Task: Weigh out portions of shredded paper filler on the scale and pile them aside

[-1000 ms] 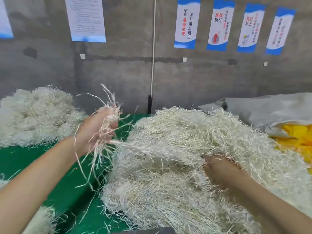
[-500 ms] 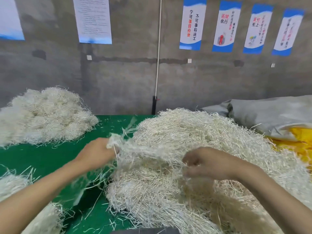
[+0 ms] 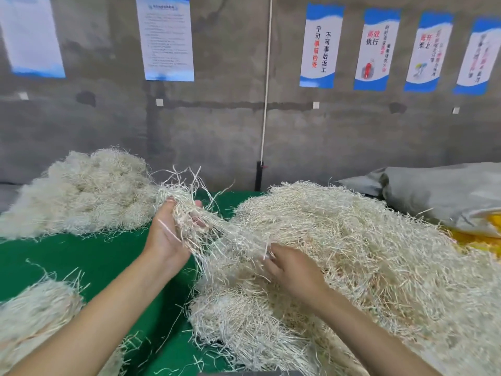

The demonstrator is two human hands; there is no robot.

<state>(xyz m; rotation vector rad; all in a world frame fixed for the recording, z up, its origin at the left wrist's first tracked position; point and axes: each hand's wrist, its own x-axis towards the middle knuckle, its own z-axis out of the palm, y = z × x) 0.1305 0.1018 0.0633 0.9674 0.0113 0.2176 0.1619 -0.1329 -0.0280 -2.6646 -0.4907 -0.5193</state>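
Observation:
A big heap of pale shredded paper filler covers the right half of the green table. My left hand, palm up, grips a tuft of shreds lifted off the heap's left edge; strands still trail down to the heap. My right hand lies on the heap with its fingers curled into the shreds. A second pile of filler sits at the far left of the table, and a third at the near left. A dark edge at the bottom may be the scale; I cannot tell.
A grey sack with yellow material under it lies at the far right. A concrete wall with posters stands right behind the table. A white cord hangs down the wall. Loose strands litter the green surface.
My left hand dropped to the heap's edge, grabbed shreds and lifted a tuft up and left, palm turned up. My right hand rose out of the heap, then settled back onto it.

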